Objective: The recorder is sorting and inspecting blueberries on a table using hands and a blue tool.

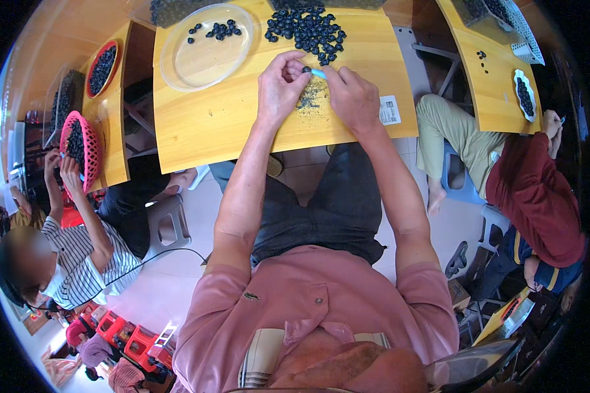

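Pinched in the fingertips of my left hand (278,90) is a small, round black piece (306,69), like a bead or berry. My right hand (353,98) grips a slim tool with a light-blue handle (318,73), its end against or very close to the piece. The tool's tip is too small to make out. Dark crumbs (310,98) lie scattered on the wooden table (210,124) beneath my hands. Just beyond them spreads a heap of similar black pieces (305,29). To the left, a shallow clear plastic dish (166,65) holds several more.
A white printed label (389,110) lies by my right wrist. Clear bins (177,10) of dark pieces stand along the far edge. At left, a co-worker (88,242) works over a pink basket (93,160); another person in maroon (534,190) sits at right.
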A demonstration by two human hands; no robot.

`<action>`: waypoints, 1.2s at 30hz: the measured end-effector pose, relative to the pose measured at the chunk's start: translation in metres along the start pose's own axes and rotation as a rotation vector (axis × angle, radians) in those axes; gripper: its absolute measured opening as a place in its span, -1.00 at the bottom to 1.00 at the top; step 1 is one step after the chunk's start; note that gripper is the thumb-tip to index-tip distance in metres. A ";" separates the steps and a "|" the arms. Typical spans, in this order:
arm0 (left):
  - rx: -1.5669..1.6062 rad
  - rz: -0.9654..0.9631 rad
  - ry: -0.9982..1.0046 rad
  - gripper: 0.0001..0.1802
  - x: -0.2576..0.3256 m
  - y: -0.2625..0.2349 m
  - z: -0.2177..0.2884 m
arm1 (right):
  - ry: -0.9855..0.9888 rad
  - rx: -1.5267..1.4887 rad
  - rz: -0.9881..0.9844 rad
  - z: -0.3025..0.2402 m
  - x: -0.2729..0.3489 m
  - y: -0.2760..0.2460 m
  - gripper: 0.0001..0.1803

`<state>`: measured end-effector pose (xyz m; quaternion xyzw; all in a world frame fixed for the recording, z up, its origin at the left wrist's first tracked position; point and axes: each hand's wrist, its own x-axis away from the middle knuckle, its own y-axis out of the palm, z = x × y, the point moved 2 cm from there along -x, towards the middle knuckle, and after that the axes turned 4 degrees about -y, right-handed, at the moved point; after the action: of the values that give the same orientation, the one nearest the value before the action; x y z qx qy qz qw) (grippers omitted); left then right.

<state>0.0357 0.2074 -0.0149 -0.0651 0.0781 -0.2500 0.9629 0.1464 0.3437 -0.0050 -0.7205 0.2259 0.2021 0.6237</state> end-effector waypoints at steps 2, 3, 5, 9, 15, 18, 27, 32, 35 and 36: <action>0.027 -0.003 -0.015 -0.55 0.000 -0.001 0.000 | 0.011 -0.006 -0.024 -0.001 0.000 0.000 -0.72; 0.027 -0.002 -0.016 -0.55 0.000 -0.001 0.000 | 0.010 -0.007 -0.025 -0.001 0.000 0.000 -0.72; 0.063 -0.023 -0.024 -0.55 0.000 -0.002 -0.002 | 0.030 -0.044 -0.017 -0.001 0.000 0.001 -0.74; 0.234 -0.024 -0.036 -0.56 -0.001 -0.006 -0.003 | 0.112 0.007 -0.088 0.001 -0.002 0.001 -0.79; 0.287 -0.018 -0.064 -0.61 -0.001 -0.007 -0.003 | 0.099 0.009 -0.078 0.002 -0.002 0.003 -0.81; 0.166 -0.011 0.011 -0.69 -0.001 -0.009 -0.004 | 0.095 0.023 -0.083 0.003 -0.002 0.004 -0.81; 0.158 0.125 0.102 -0.81 -0.001 -0.022 0.003 | 0.101 0.034 -0.056 0.000 -0.003 0.002 -0.81; -0.338 0.433 0.280 -0.82 -0.021 -0.077 0.036 | 0.093 0.022 -0.025 0.002 0.000 0.003 -0.77; -0.655 0.447 0.388 -0.84 -0.039 -0.100 0.039 | 0.102 0.015 -0.039 0.003 0.000 0.003 -0.77; -0.656 0.445 0.391 -0.84 -0.040 -0.099 0.037 | 0.105 0.015 -0.035 0.003 0.000 0.003 -0.77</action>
<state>-0.0388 0.1448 0.0422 -0.3005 0.3464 -0.0060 0.8886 0.1444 0.3467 -0.0077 -0.7294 0.2469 0.1514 0.6198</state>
